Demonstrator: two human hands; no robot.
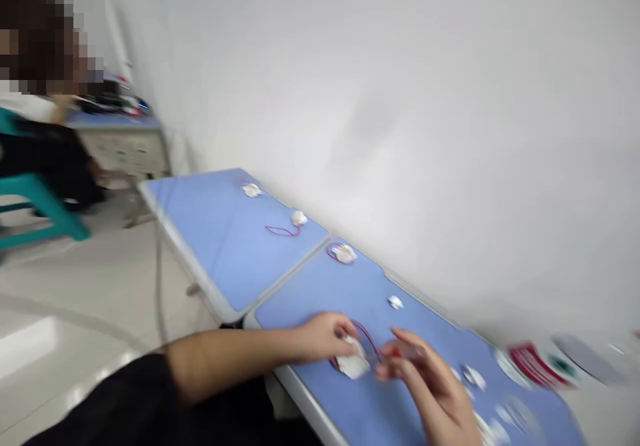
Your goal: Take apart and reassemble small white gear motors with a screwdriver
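Note:
Near the front edge of the blue table, my left hand (327, 338) has its fingers closed on a white crumpled piece (354, 361). A thin red cord (367, 337) arcs from that piece toward my right hand (425, 376). The thumb and index finger of my right hand pinch the cord's end, while its other fingers are partly curled. Motion blurs the fingertips. Just beyond my hands lies a small white piece (395, 302), and farther left another white piece (345, 253) has a red cord looped round it.
More white pieces (299, 218) with red cords lie along the far tables. At the right are a red-and-white item (537, 365) and scattered white pieces. A white wall (425, 133) borders the tables. A person sits on a teal stool (50, 199) at the left.

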